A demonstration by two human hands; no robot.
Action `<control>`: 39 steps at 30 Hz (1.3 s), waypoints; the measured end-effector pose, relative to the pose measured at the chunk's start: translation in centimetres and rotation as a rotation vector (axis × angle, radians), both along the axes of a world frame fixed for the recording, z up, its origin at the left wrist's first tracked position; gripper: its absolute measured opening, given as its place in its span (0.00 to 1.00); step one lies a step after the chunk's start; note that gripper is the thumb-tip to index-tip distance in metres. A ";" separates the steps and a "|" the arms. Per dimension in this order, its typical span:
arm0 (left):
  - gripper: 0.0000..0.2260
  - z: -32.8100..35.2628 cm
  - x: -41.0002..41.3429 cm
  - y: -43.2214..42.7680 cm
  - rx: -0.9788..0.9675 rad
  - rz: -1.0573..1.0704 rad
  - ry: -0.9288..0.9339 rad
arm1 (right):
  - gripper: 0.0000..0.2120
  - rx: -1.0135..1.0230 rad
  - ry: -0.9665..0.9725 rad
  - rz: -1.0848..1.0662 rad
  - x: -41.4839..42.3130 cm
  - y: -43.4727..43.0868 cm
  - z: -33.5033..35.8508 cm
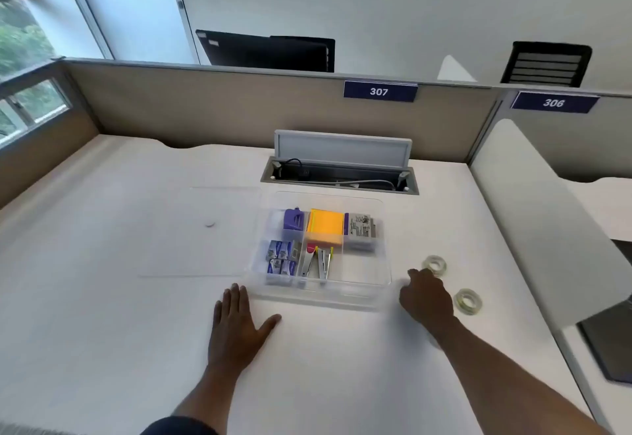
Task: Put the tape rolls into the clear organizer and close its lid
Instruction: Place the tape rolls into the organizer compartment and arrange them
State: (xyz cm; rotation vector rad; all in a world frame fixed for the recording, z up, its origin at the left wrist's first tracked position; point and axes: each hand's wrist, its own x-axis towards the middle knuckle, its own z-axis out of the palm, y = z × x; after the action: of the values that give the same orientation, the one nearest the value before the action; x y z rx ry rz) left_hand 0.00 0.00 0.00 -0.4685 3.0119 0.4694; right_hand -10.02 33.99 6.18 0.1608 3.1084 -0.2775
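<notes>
The clear organizer [384,260] stands open on the white desk, holding a purple item, yellow sticky notes, an eraser box, staple boxes and staple removers. Its clear lid [201,250] lies flat to the left of it. Two clear tape rolls lie to the right: one [435,264] just beyond my right hand, the other [468,301] beside my wrist. My right hand [425,296] rests fingers-down between the organizer and the rolls, its fingertips near the far roll; what it holds is hidden. My left hand [237,321] lies flat and spread on the desk, left of the organizer's front corner.
An open cable hatch [342,168] sits behind the organizer. Beige partitions with signs 307 [379,91] and 306 bound the back. A white divider panel [533,215] edges the desk on the right. A window is at the left.
</notes>
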 end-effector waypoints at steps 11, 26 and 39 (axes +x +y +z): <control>0.46 -0.6 -0.3 -0.4 -0.157 -0.013 -0.005 | 0.14 -0.058 -0.167 0.094 -2.3 1.3 -0.8; 0.48 -0.9 -0.4 -0.4 -0.142 -0.021 -0.012 | 0.19 -0.181 -0.019 0.409 -6.4 -6.7 3.6; 0.47 -1.1 -0.5 -0.6 -0.121 -0.024 0.014 | 0.21 -0.154 -0.202 0.432 -6.3 -9.7 0.5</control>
State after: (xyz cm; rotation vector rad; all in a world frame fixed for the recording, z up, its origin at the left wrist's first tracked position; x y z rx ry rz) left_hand -0.49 -0.55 -1.08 -0.4378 3.0676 0.2910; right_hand -16.34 24.32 6.65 -0.4495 2.8091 -0.4503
